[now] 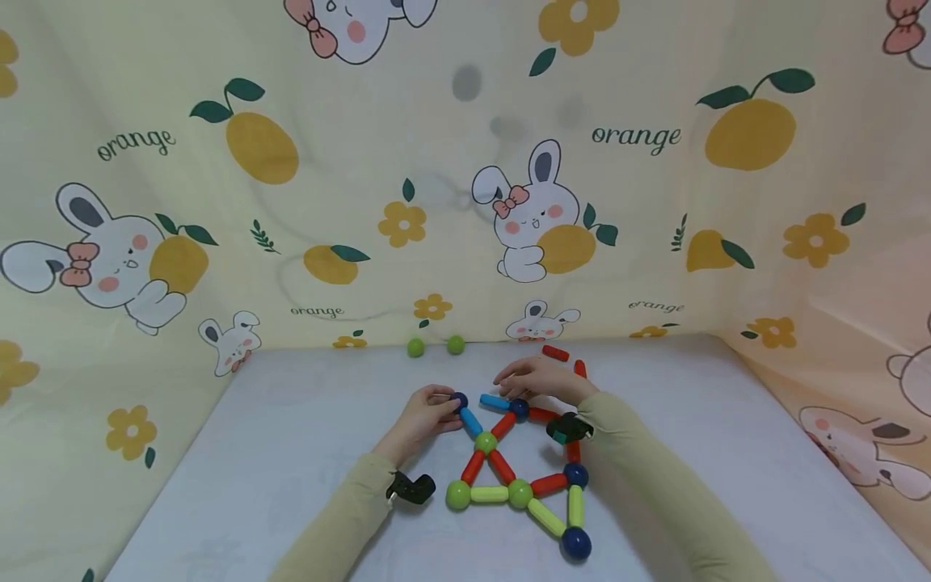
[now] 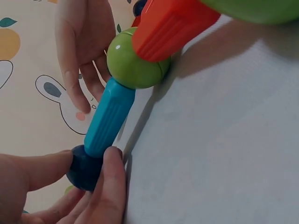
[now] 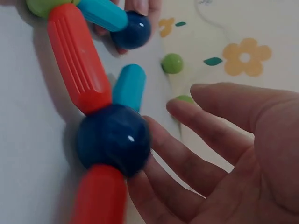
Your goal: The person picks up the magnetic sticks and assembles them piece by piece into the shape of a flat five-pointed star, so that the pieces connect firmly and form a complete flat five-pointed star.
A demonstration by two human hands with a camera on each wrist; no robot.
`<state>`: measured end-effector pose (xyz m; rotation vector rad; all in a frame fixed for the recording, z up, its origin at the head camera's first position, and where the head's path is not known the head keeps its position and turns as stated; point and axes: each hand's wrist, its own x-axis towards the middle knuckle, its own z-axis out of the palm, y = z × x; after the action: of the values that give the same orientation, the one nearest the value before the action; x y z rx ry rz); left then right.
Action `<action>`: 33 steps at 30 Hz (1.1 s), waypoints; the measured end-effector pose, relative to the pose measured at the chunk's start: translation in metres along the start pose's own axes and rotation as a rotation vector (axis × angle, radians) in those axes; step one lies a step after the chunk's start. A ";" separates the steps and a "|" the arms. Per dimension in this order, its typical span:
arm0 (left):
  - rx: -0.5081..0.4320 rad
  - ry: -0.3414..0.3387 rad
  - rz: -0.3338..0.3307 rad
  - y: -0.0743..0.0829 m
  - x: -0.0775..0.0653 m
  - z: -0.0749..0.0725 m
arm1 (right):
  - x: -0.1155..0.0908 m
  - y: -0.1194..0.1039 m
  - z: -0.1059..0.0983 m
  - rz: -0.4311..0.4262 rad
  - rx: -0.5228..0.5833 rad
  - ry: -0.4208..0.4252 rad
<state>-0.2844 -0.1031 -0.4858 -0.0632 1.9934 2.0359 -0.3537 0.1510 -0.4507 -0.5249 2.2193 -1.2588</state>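
Rabbit-and-orange printed cloth [image 1: 451, 242] backs a white bench [image 1: 240, 501]. Leftmost, the left hand [image 1: 423, 416] grasps a dark blue ball [image 1: 459, 401] between its fingers, probably steadying the end of a blue rod [image 1: 471, 421]. Behind it, two green balls [image 1: 415, 347] sit apart near the cloth, seemingly spares. Centrally, the rod-and-ball frame [image 1: 502, 466] rests on the bench, balls serving as corners. A second blue rod [image 1: 494, 401] juts from a second dark blue ball [image 1: 519, 410], its free end unattached. The right hand [image 1: 541, 378] hovers there, fingers loosely spread, gripping nothing, perhaps ready to support that corner; contact is unclear. Beyond, a loose red rod [image 1: 556, 353] lies aside.
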 end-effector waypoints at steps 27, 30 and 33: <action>0.038 0.022 0.048 -0.006 0.003 0.001 | 0.003 0.009 0.021 -0.025 -0.006 -0.014; 0.049 0.030 0.053 -0.006 0.003 0.002 | 0.002 0.009 0.021 -0.034 -0.003 -0.019; 0.060 0.027 0.065 -0.005 0.003 0.003 | 0.001 0.008 0.020 -0.038 0.004 -0.020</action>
<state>-0.2857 -0.0994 -0.4913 -0.0129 2.0974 2.0226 -0.3429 0.1410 -0.4665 -0.5778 2.1998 -1.2712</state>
